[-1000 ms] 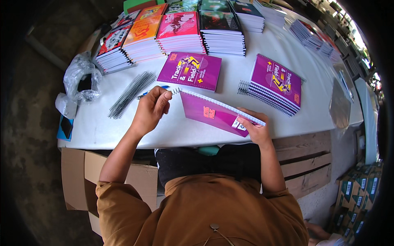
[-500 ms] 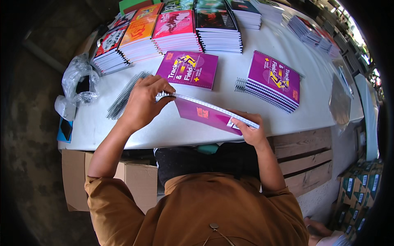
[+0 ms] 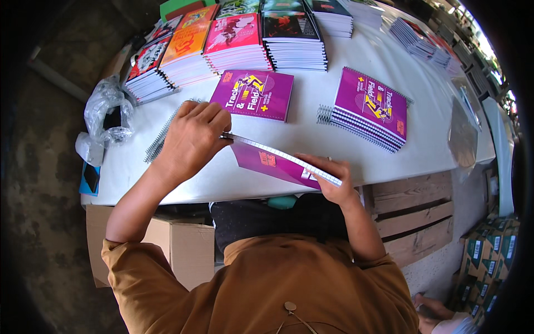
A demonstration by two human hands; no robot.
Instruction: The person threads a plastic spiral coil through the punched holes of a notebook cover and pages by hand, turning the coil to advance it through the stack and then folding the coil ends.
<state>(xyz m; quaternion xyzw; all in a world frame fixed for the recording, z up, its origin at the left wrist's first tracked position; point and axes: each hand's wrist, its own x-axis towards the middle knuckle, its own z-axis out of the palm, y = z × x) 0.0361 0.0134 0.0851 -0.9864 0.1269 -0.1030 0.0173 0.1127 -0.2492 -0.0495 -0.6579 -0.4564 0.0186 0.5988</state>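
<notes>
A purple-covered notebook [image 3: 253,158] is held tilted over the table's near edge, its page edges facing up. At its right end my right hand [image 3: 335,182] is closed on it, thumb on the cover. The closed fingers of my left hand [image 3: 192,139] pinch at its left corner, where a bit of spiral wire shows; they hide most of that wire. A pile of loose spiral wires [image 3: 158,143] lies beside my left wrist. Beyond the held notebook a flat purple notebook [image 3: 258,94] rests on the table. A stack of purple spiral notebooks [image 3: 370,108] stands to its right.
Stacks of notebooks with orange [image 3: 189,42], pink [image 3: 233,34] and dark covers [image 3: 292,26] line the far side of the white table [image 3: 423,136]. Crumpled clear plastic [image 3: 105,108] sits at the left edge. Below are a cardboard box [image 3: 189,250] and a wooden pallet [image 3: 411,203].
My left hand has turned, its knuckles now higher and its fingers closed tighter at the notebook's corner. The notebook and my right hand have shifted slightly left and nearer to me.
</notes>
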